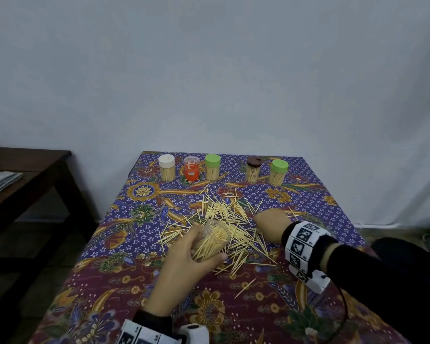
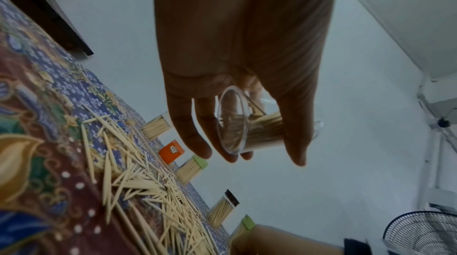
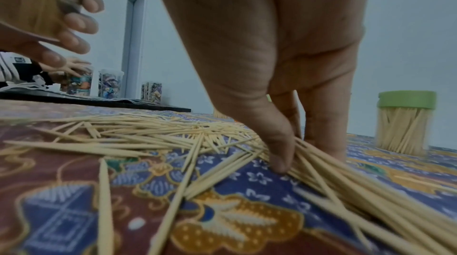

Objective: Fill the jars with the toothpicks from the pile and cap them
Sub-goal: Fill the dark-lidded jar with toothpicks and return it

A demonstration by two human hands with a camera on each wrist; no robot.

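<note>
My left hand (image 1: 205, 247) grips a clear uncapped jar (image 1: 212, 240), tilted on its side and partly filled with toothpicks, just above the near left of the toothpick pile (image 1: 224, 214). The left wrist view shows the jar's round base (image 2: 232, 122) between my thumb and fingers. My right hand (image 1: 261, 220) is down on the pile's right side. In the right wrist view its thumb (image 3: 279, 151) and fingers pinch a bunch of toothpicks (image 3: 329, 173) against the cloth. Several capped, filled jars stand in a row at the back: white (image 1: 167, 167), orange (image 1: 191, 168), green (image 1: 212, 167), brown (image 1: 253, 170), green (image 1: 278, 172).
The table wears a patterned batik cloth (image 1: 159, 281) and ends at a white wall behind the jars. A dark wooden side table (image 1: 35, 165) with folded papers (image 1: 0, 182) stands to the left. A stray toothpick (image 1: 245, 288) lies near me. A fan (image 2: 425, 233) stands on the floor.
</note>
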